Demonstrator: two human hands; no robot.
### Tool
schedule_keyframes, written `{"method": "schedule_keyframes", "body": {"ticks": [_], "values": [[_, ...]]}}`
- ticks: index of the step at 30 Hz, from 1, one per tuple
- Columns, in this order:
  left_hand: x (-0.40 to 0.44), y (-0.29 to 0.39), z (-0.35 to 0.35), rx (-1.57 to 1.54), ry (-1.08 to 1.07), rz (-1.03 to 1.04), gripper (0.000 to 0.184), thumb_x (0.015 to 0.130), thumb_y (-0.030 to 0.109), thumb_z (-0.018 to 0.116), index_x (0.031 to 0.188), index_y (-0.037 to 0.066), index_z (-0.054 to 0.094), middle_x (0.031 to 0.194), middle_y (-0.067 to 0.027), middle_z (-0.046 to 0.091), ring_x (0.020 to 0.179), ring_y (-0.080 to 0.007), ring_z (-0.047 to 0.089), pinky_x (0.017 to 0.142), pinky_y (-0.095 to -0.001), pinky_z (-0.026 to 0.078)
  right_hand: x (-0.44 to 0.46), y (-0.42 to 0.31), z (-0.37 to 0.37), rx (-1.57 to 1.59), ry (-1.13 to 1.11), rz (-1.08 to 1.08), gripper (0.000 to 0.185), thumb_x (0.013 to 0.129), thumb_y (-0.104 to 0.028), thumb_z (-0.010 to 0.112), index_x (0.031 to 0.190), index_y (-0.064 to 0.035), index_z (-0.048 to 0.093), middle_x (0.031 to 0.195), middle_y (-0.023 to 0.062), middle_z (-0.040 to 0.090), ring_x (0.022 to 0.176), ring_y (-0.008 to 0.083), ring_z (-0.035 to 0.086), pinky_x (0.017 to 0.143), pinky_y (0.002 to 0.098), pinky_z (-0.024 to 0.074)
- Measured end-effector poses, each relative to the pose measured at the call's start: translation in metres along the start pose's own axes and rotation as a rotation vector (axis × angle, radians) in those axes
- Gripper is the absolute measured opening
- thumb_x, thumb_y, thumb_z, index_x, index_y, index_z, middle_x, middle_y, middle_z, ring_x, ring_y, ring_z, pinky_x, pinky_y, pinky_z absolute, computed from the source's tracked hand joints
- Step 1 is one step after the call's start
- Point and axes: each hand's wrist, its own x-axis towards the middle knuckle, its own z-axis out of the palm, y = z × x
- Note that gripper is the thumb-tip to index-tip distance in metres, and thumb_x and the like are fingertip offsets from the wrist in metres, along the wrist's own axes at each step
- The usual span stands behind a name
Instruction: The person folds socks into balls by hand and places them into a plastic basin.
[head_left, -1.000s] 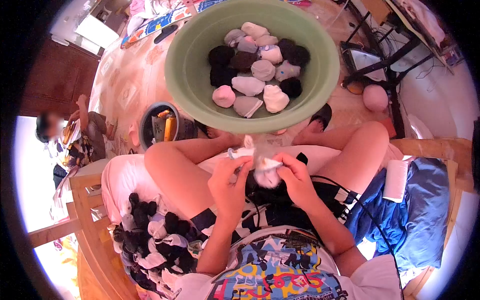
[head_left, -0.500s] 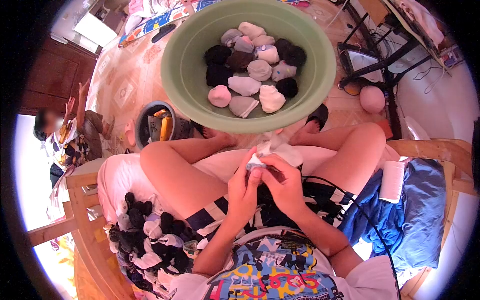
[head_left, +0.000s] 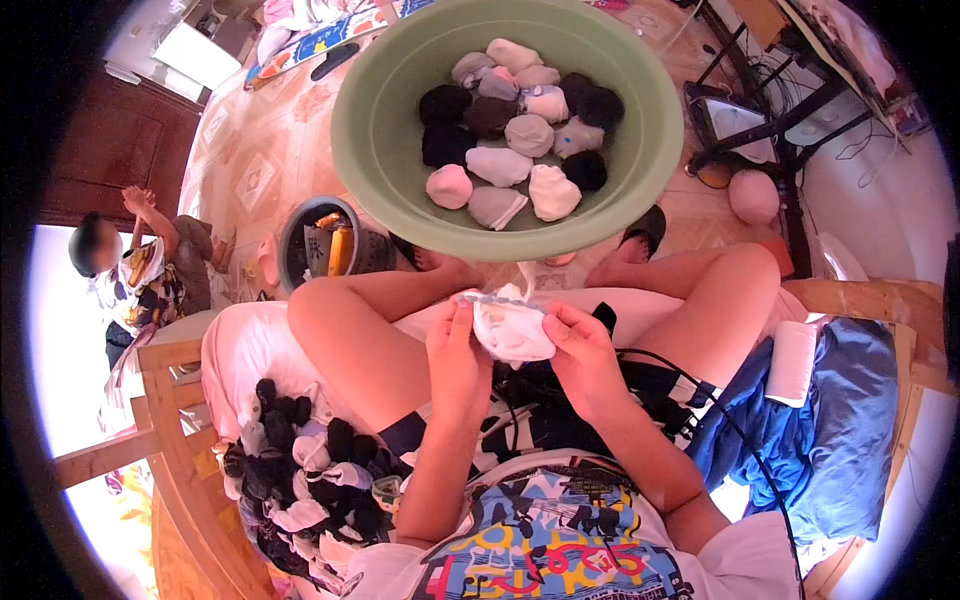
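A white sock [head_left: 515,332] with a greyish edge is stretched between my two hands above my lap. My left hand [head_left: 455,345] pinches its left side, and my right hand [head_left: 580,350] grips its right side. Beyond them stands a large green basin [head_left: 390,215] holding several rolled socks, among them a pink one [head_left: 449,186], a white one [head_left: 554,193] and black ones [head_left: 585,171]. A heap of loose dark and light socks [head_left: 300,480] lies to the left of my lap.
A grey bucket [head_left: 292,250] with yellow items stands left of the basin. At the far left sits another person [head_left: 150,270]. Blue cloth [head_left: 850,430] and a white roll [head_left: 791,363] lie at the right. A black cable [head_left: 740,430] runs beside my right leg.
My hands have moved apart from being close together, and the white sock is now spread open between them. The other person's hands have come down and together.
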Motion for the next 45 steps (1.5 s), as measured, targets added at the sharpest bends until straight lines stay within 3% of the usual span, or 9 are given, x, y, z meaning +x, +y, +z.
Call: {"method": "schedule_keyframes", "body": {"ticks": [9,15,17,20,31,34,38,44,45], "values": [[-0.005,0.017,-0.003,-0.214,-0.203,-0.231,0.02,0.097,0.025,0.055,0.112,0.011,0.056,0.104,-0.0049,0.064,0.097,-0.0179,0.064,0.085,-0.0347,0.052,0.008,0.002,-0.009,-0.13,-0.051,-0.114,0.018,0.096,-0.018,0.06,0.103,-0.001,0.06,0.091,0.0005,0.063,0.087,0.0075,0.056,0.08,0.0224,0.0441],[-0.004,0.013,0.004,-0.254,-0.307,-0.123,0.068,0.078,-0.003,0.066,0.137,0.007,0.033,0.125,-0.014,0.052,0.12,-0.0253,0.051,0.105,-0.036,0.04,0.002,-0.005,0.013,-0.291,0.063,-0.351,0.018,0.093,-0.012,0.063,0.107,-0.001,0.058,0.101,0.0042,0.058,0.085,0.011,0.056,0.081,0.0254,0.046],[-0.001,0.007,-0.001,-0.191,-0.304,-0.082,0.065,0.08,-0.002,0.065,0.136,0.007,0.034,0.125,-0.0141,0.052,0.119,-0.0245,0.052,0.104,-0.036,0.041,-0.002,-0.005,0.017,-0.947,0.159,-0.717,0.027,0.085,-0.007,0.068,0.109,-0.0006,0.056,0.103,0.0091,0.056,0.084,0.0147,0.057,0.077,0.0267,0.0482],[-0.007,0.007,0.0,-0.063,-0.314,-0.022,0.056,0.084,-0.001,0.062,0.133,0.006,0.036,0.124,-0.0141,0.053,0.116,-0.0232,0.053,0.102,-0.0359,0.042,-0.006,-0.006,0.012,-1.118,0.002,-0.628,0.034,0.079,-0.005,0.071,0.109,0.0005,0.056,0.101,0.012,0.056,0.083,0.0179,0.059,0.071,0.0278,0.0508],[-0.001,0.007,-0.02,-0.079,-0.283,0.048,0.015,0.101,0.014,0.047,0.115,0.009,0.042,0.109,-0.0122,0.061,0.1,-0.0209,0.063,0.089,-0.0338,0.051,-0.001,0.004,0.0,-0.715,-0.076,-0.356,0.016,0.09,-0.005,0.065,0.101,0.0047,0.065,0.1,0.0094,0.067,0.084,0.0141,0.066,0.074,0.0278,0.0571],[0.001,0.015,-0.021,0.01,-0.283,-0.054,0.015,0.101,0.013,0.045,0.115,0.009,0.042,0.109,-0.0115,0.06,0.103,-0.0206,0.061,0.091,-0.0334,0.05,0.001,0.006,-0.003,-0.247,-0.04,-0.046,0.016,0.093,-0.009,0.062,0.103,0.0029,0.063,0.099,0.0084,0.067,0.085,0.0134,0.065,0.069,0.0294,0.0577],[-0.002,0.014,-0.009,-0.049,-0.239,-0.107,0.023,0.097,0.008,0.052,0.117,0.009,0.042,0.114,-0.0116,0.057,0.105,-0.0206,0.059,0.092,-0.0323,0.049,0.003,0.007,-0.008,-0.065,-0.029,0.023,0.016,0.094,-0.01,0.06,0.106,0.0013,0.06,0.097,0.0073,0.065,0.087,0.0129,0.063,0.066,0.0295,0.058],[-0.002,-0.005,-0.006,0.54,-0.229,0.26,0.048,0.085,0.0,0.067,0.127,0.006,0.044,0.122,-0.0133,0.048,0.105,-0.0252,0.058,0.094,-0.0351,0.046,-0.003,0.002,-0.004,-0.329,0.039,-0.183,0.017,0.096,-0.01,0.057,0.109,0.0022,0.058,0.101,0.0076,0.063,0.088,0.0136,0.062,0.063,0.0273,0.0589],[-0.005,0.001,0.0,0.887,-0.192,0.481,0.042,0.084,0.001,0.066,0.123,0.005,0.05,0.12,-0.0133,0.05,0.108,-0.0258,0.057,0.093,-0.0345,0.047,-0.003,0.005,-0.003,-0.366,0.034,-0.212,0.018,0.097,-0.011,0.057,0.109,0.0026,0.057,0.102,0.0084,0.063,0.089,0.0137,0.062,0.063,0.0273,0.0592]]}}
